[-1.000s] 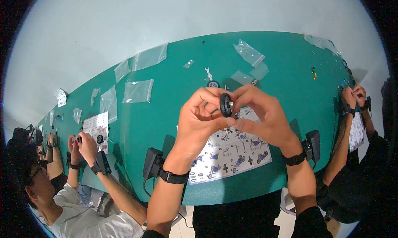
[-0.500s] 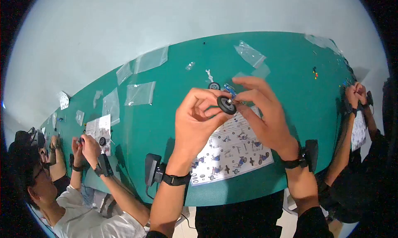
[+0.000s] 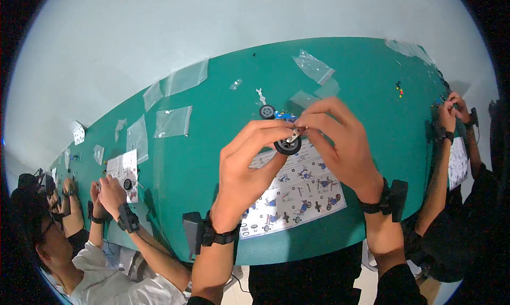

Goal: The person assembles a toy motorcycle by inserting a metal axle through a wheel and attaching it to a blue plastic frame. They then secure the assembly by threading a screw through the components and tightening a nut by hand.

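A small black wheel (image 3: 288,146) with a grey hub and a metal piece across it is held between my hands, over the printed instruction sheet (image 3: 297,198). My left hand (image 3: 247,164) grips the wheel from the left, fingers above and thumb below. My right hand (image 3: 337,143) pinches the end of the metal piece at the wheel's upper right. Just behind the fingers lie a second wheel (image 3: 267,111) and blue parts (image 3: 286,116). A silver wrench (image 3: 261,96) is beyond that wheel.
Clear plastic bags (image 3: 173,121) lie at the left and more (image 3: 313,67) at the back of the green table (image 3: 223,92). Small coloured pieces (image 3: 399,90) are at the right. Co-workers handle parts at both sides, with a sheet (image 3: 123,169) near the left one.
The wheel has turned so its hub faces me, with the metal piece across it. My right fingers have closed in on that piece. The blue parts behind are more exposed than a second ago.
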{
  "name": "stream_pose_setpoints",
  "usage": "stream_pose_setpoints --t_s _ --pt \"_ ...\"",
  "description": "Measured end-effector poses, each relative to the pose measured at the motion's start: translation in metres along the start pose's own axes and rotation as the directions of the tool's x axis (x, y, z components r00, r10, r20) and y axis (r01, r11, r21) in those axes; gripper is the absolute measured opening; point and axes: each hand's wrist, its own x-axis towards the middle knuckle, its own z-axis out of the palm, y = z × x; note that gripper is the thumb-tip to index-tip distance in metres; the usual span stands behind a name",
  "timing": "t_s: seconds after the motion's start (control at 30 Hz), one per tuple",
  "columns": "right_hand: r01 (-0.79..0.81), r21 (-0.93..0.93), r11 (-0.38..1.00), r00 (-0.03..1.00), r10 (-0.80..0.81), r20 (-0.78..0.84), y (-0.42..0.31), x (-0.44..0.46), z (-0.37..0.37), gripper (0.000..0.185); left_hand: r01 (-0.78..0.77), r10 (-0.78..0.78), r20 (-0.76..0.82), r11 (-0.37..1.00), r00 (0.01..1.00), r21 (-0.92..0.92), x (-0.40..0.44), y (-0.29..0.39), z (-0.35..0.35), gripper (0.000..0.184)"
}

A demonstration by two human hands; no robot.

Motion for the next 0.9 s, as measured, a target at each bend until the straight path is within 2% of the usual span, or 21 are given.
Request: stream_pose_setpoints --t_s 0.03,0.07,0.1,0.13,0.2,0.23,0.3,0.33,0.43,0.5,0.53,0.6,0.67,0.73,0.87,0.9 --pt "-0.033 0.048 0.998 0.999 0.033 0.012 0.0 0.0 -0.001 0.022 0.012 -0.012 0.016 1.0 1.0 -0.003 0.001 0.0 -0.001 0.043" --pt "-0.149 0.202 0.968 0.989 0.143 0.042 0.002 -0.001 0.001 0.02 0.025 -0.024 0.031 1.0 0.999 -0.007 0.001 0.001 -0.003 0.042" --pt "-0.262 0.347 0.9 0.965 0.246 0.089 0.006 -0.004 0.006 0.018 0.038 -0.038 0.046 0.999 0.998 -0.009 0.001 0.001 -0.004 0.042" --pt "-0.367 0.478 0.798 0.929 0.337 0.15 0.007 -0.005 0.007 0.017 0.115 -0.113 0.059 0.993 0.992 -0.027 -0.001 -0.001 -0.006 0.04" --pt "-0.563 0.545 0.622 0.826 0.444 0.347 0.013 -0.002 0.0 0.02 0.265 -0.258 0.093 0.962 0.962 -0.065 -0.008 -0.004 -0.005 0.038" --pt "-0.65 0.554 0.52 0.759 0.477 0.444 0.015 0.0 -0.004 0.022 0.344 -0.334 0.081 0.924 0.939 -0.167 -0.007 -0.002 -0.003 0.036" --pt "-0.632 0.709 0.313 0.74 0.516 0.432 0.016 -0.001 0.001 0.024 0.478 -0.482 0.084 0.801 0.872 -0.36 -0.006 0.003 0.002 0.033" --pt "-0.603 0.772 0.201 0.728 0.533 0.43 0.016 -0.002 0.005 0.025 0.464 -0.488 0.049 0.789 0.872 -0.403 -0.005 -0.001 0.002 0.031" --pt "-0.584 0.782 0.218 0.682 0.654 0.328 0.023 0.001 0.007 0.025 0.432 -0.541 -0.07 0.737 0.838 -0.519 -0.003 -0.027 -0.004 0.024" --pt "-0.592 0.506 0.627 0.772 0.621 0.133 0.037 -0.003 0.008 0.024 0.429 -0.62 -0.159 0.683 0.768 -0.59 -0.002 -0.041 -0.013 0.02" --pt "-0.552 0.308 0.775 0.823 0.566 0.05 0.044 -0.005 0.008 0.024 0.43 -0.669 -0.158 0.621 0.726 -0.655 0.0 -0.041 -0.018 0.017" --pt "-0.433 0.115 0.894 0.897 0.44 -0.044 0.053 -0.01 0.007 0.023 0.415 -0.704 -0.185 0.587 0.686 -0.695 -0.001 -0.048 -0.026 0.016" --pt "-0.333 -0.091 0.939 0.942 0.325 -0.087 0.06 -0.017 0.009 0.024 0.401 -0.737 -0.202 0.551 0.645 -0.732 -0.003 -0.055 -0.032 0.017" --pt "-0.258 -0.284 0.923 0.966 0.243 -0.089 0.064 -0.024 0.014 0.024 0.393 -0.74 -0.183 0.529 0.647 -0.752 -0.004 -0.061 -0.032 0.018" --pt "-0.265 -0.322 0.909 0.964 0.256 -0.07 0.071 -0.032 0.017 0.023 0.412 -0.762 -0.141 0.484 0.632 -0.772 -0.004 -0.06 -0.028 0.019" --pt "-0.255 -0.339 0.906 0.967 0.246 -0.07 0.08 -0.034 0.018 0.022 0.446 -0.758 -0.138 0.509 0.637 -0.736 -0.003 -0.059 -0.028 0.018"
